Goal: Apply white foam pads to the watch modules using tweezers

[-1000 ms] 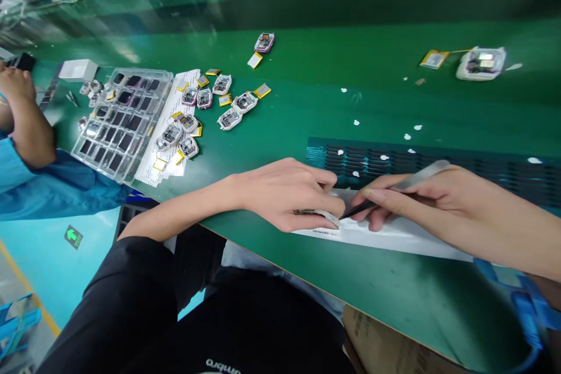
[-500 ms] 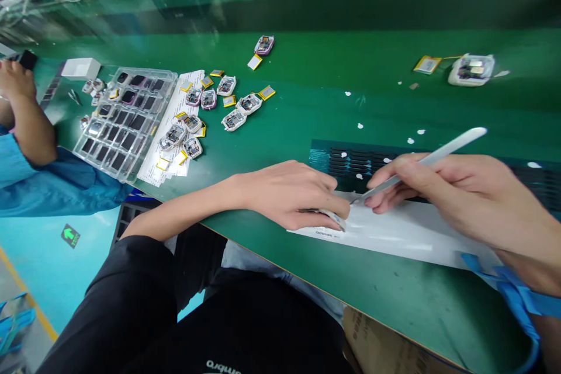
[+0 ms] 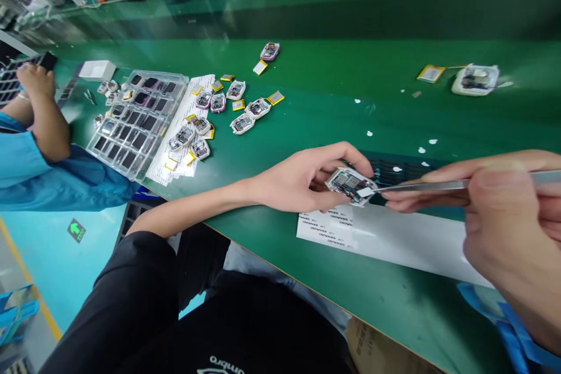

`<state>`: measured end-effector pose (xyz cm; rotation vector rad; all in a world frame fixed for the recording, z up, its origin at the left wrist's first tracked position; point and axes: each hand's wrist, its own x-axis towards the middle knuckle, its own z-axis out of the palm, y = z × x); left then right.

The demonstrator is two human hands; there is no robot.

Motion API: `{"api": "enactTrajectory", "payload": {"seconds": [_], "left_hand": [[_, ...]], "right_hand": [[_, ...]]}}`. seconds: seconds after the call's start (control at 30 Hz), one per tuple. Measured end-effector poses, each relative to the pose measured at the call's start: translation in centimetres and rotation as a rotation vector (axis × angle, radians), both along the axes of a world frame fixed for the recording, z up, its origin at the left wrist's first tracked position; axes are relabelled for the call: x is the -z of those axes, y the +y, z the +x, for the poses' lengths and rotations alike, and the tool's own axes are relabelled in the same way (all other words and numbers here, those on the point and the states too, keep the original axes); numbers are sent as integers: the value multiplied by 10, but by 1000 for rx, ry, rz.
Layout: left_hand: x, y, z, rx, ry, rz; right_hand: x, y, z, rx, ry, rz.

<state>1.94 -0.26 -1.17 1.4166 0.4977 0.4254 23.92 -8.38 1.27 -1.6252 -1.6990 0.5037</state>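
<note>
My left hand grips an opened smartwatch case by its edges, circuit board facing up. In my right hand is a pair of metal tweezers, pinched between thumb and fingers. A small white square patch sits at the tweezers' tip, over the right side of the board; whether it touches the board I cannot tell. Below both hands lies a white backing sheet with rows of small print at its left end. Behind it, a dark strip sheet is partly covered by my hands.
Several opened watch cases with yellow-edged batteries lie to the left, some on printed paper. Beyond stands a clear compartment tray. Another case with its battery is at the far right. A co-worker's arm rests at the left.
My left hand has turned and raised the watch case, so its board now shows. The tweezers have swung flatter and left the backing sheet; a white patch now shows at their tip.
</note>
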Motion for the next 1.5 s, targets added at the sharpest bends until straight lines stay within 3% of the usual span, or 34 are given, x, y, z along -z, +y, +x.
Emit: {"api": "enactTrajectory", "payload": {"seconds": [0.1,0.2,0.3,0.63,1.03,1.3,1.5], "left_hand": [[0,-4,1,24,13,-34],[-2,-7,2,49,23,-66],[-4,-8,2,46,21,-93],[-9,-10,1,30,56,-106],[0,-10,2,42,-53,-57],[-1,-14,2,-24,-16,-94],[-3,-18,2,-66,116,-32]], "right_hand": [[6,-1,0,-8,-18,-34],[13,-3,-2,43,-20,99],[12,-5,-3,52,-7,-57],[5,-4,1,39,-55,-61],[13,-2,4,33,-73,22],[10,-4,-6,50,-71,15],[16,-7,5,-54,-176,157]]}}
